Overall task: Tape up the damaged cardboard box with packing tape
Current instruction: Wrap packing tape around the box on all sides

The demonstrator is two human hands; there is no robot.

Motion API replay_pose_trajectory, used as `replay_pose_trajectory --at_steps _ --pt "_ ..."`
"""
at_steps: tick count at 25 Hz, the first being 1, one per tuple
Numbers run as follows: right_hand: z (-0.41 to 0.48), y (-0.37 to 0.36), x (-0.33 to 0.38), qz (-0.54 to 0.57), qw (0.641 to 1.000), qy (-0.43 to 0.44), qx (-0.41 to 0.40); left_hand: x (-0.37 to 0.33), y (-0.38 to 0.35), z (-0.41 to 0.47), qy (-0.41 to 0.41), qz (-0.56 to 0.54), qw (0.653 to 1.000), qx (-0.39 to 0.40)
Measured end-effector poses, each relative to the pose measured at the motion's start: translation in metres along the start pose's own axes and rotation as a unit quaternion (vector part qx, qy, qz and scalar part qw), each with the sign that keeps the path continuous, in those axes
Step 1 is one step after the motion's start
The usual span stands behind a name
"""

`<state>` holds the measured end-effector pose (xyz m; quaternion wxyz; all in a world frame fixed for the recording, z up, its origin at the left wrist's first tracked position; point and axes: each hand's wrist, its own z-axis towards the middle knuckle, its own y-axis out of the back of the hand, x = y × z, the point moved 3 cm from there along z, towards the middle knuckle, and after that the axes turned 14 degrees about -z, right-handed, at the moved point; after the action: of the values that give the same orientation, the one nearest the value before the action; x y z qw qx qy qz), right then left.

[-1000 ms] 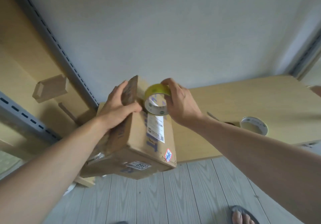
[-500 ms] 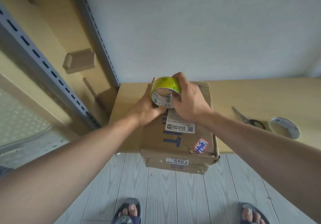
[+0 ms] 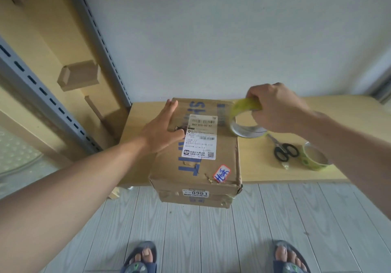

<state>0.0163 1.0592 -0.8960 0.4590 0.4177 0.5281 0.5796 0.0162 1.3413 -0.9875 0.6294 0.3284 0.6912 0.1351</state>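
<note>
head — scissors point(image 3: 284, 151) beside spare tape roll point(image 3: 316, 159)

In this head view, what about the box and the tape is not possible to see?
Head view only.
Tape roll in the right hand: motion blur; whether a strip reaches the cardboard box is unclear.
Box top under the left hand: covered by the palm.
Box's far side: hidden by the box itself.
Shipping label small print: too small.
</note>
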Motion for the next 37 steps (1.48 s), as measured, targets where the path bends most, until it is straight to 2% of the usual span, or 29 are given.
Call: replay_pose_trajectory --at_steps 3,5,12,14,16,19,22,24,27,32,35,37 --pt "-0.019 -0.017 -0.022 -0.098 0.995 0.017 0.015 0.002 -0.001 0.002 -0.007 -0.009 1.000 -0.006" --pt "-0.024 -0.036 -0.026 -0.115 0.992 0.038 0.028 0.003 -0.002 0.002 -0.008 -0.014 1.000 0.001" --pt "-0.024 -0.065 -0.031 -0.091 0.994 0.039 0.055 0.007 -0.003 0.005 -0.011 -0.012 1.000 0.002" --pt "-0.026 -0.077 -0.031 -0.049 0.995 0.030 0.076 0.007 -0.003 0.004 -0.019 -0.013 1.000 0.004" --pt "-0.030 -0.091 -0.028 0.041 0.995 0.017 0.088 0.005 -0.001 0.005 -0.024 0.006 1.000 0.007" --pt "-0.033 -0.108 -0.023 0.130 0.991 -0.012 0.038 0.001 -0.003 0.010 0.019 -0.006 1.000 -0.011" --pt "-0.032 -0.116 -0.022 0.177 0.983 -0.050 -0.008 0.001 -0.014 0.015 0.094 -0.031 0.986 -0.131" --pt "-0.033 -0.118 -0.026 0.213 0.972 -0.093 -0.024 0.006 -0.016 0.016 0.123 -0.032 0.980 -0.153" --pt "-0.035 -0.110 -0.035 0.243 0.960 -0.120 -0.076 0.012 -0.018 0.019 0.117 -0.070 0.976 -0.171" --pt "-0.026 -0.072 -0.054 0.281 0.933 -0.163 -0.157 0.003 -0.028 0.024 0.108 -0.198 0.953 -0.202" --pt "-0.015 -0.042 -0.042 0.301 0.918 -0.144 -0.212 0.011 -0.048 0.029 0.116 -0.225 0.945 -0.209" --pt "-0.009 -0.032 -0.022 0.306 0.920 -0.121 -0.213 0.018 -0.061 0.030 0.125 -0.214 0.946 -0.211"
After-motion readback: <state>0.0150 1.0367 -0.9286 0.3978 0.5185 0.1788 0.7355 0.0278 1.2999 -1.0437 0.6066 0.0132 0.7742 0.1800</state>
